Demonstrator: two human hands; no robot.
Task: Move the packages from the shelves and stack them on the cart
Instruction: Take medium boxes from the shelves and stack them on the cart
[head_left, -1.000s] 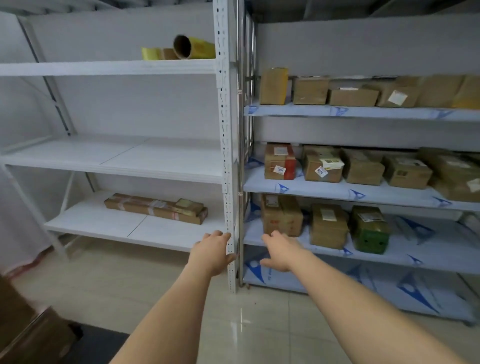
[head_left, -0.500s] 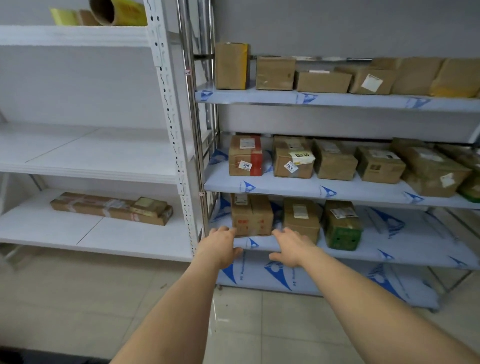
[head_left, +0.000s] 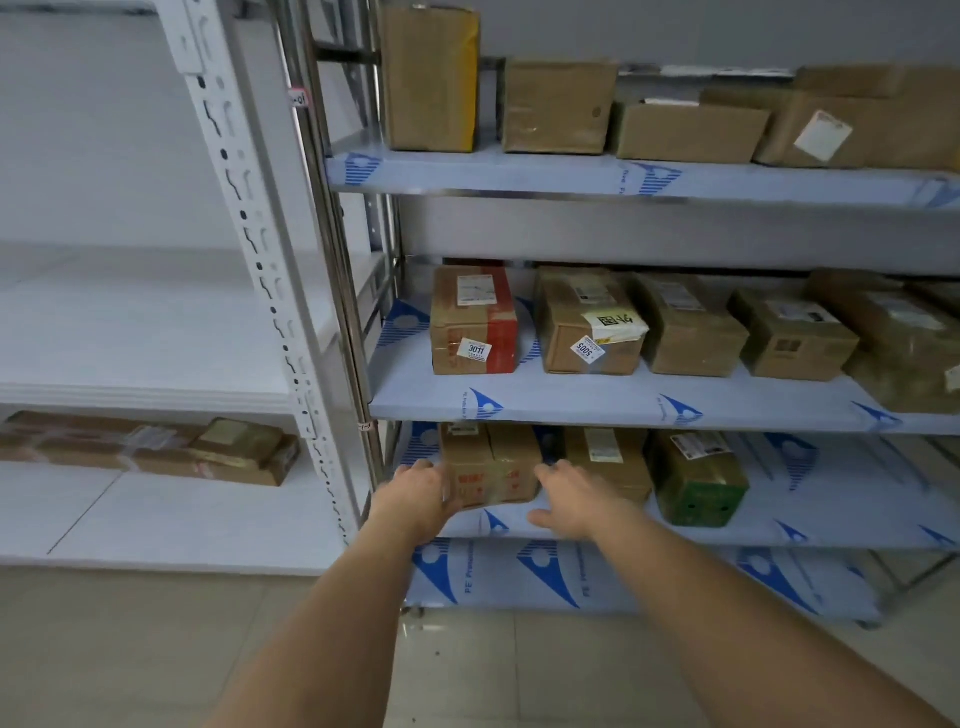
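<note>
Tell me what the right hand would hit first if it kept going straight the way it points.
Probably the right side of the taped box at the shelf's left end: the right hand points into the gap beside it. Depth is unclear.

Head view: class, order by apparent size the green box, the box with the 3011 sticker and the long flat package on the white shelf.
1. long flat package
2. box with the 3011 sticker
3. green box

The last two look alike; depth makes their order unsure.

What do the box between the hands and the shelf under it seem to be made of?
Box: brown cardboard under glossy clear tape, judging by the sheen. Shelf: probably metal, still covered by pale printed protective film; the bare posts look like shiny steel.
</note>
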